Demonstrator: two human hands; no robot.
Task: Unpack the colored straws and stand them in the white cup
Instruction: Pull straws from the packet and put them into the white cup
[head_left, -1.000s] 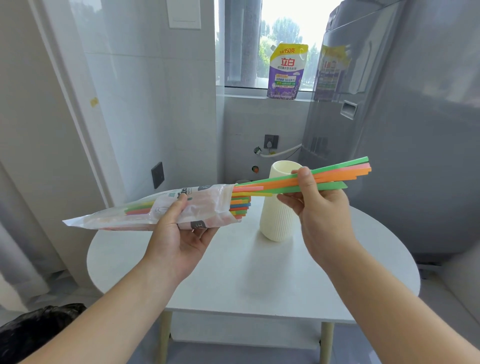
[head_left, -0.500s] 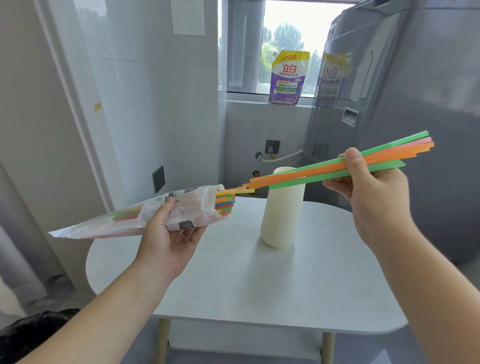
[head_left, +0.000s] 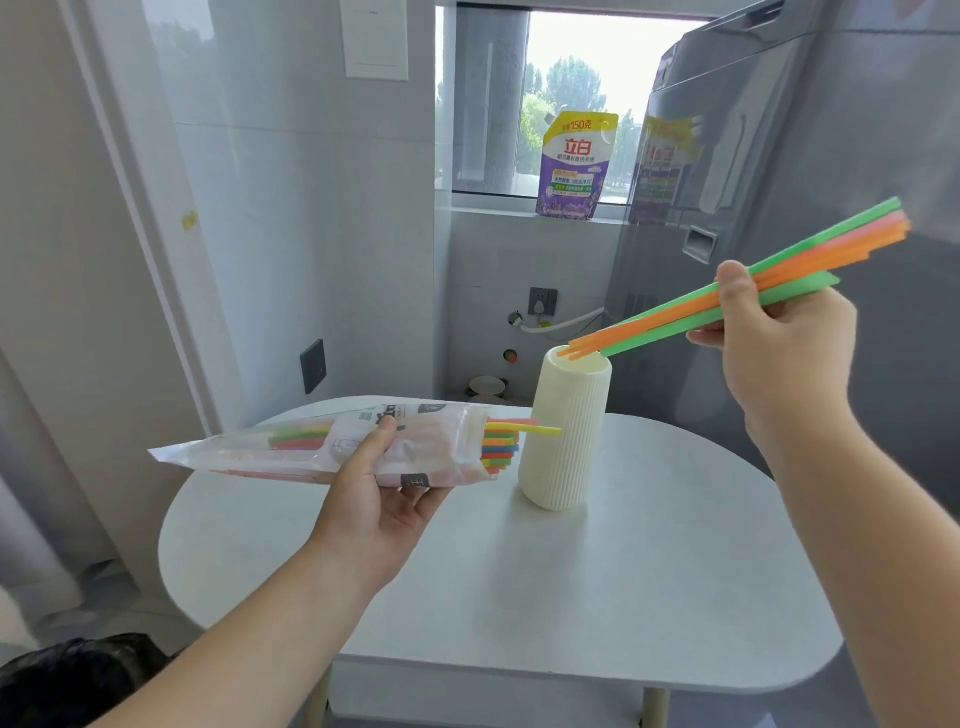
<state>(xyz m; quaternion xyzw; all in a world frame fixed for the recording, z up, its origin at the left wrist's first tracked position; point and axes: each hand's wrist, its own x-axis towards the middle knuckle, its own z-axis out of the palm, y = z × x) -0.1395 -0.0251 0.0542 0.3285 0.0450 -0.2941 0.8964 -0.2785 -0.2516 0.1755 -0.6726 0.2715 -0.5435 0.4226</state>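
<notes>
To the left of the white cup (head_left: 563, 441), the plastic bag (head_left: 291, 449) is held almost level above the table (head_left: 623, 597), with its open mouth turned toward the cup. The left hand (head_left: 379, 499) grasps it from below, with the thumb lying on top and the fingers curled under it. The packed straws (head_left: 501, 449) stick out of the bag's mouth just beside the cup. One yellow straw reaches across the cup's ribbed wall, and I cannot tell whether it touches.

The cup stands upright on the table and looks empty. Above and to its right, the bundle of straws (head_left: 670, 319), green, orange and pink, slopes down to the left, and its lower ends hang just over the cup's rim. The right hand (head_left: 779, 343), up and right of the cup, pinches the bundle between the thumb and the curled fingers.

The step in hand seems to be putting this bundle into the cup. To do it well, I would lift the right hand until the bundle is nearly upright over the cup and keep all the lower ends together inside the rim. Then I would slide them down and let go only when they reach the bottom. The cup is tall and narrow, so a sideways push on the rim could tip it. The bag should stay to the left, clear of the cup.
</notes>
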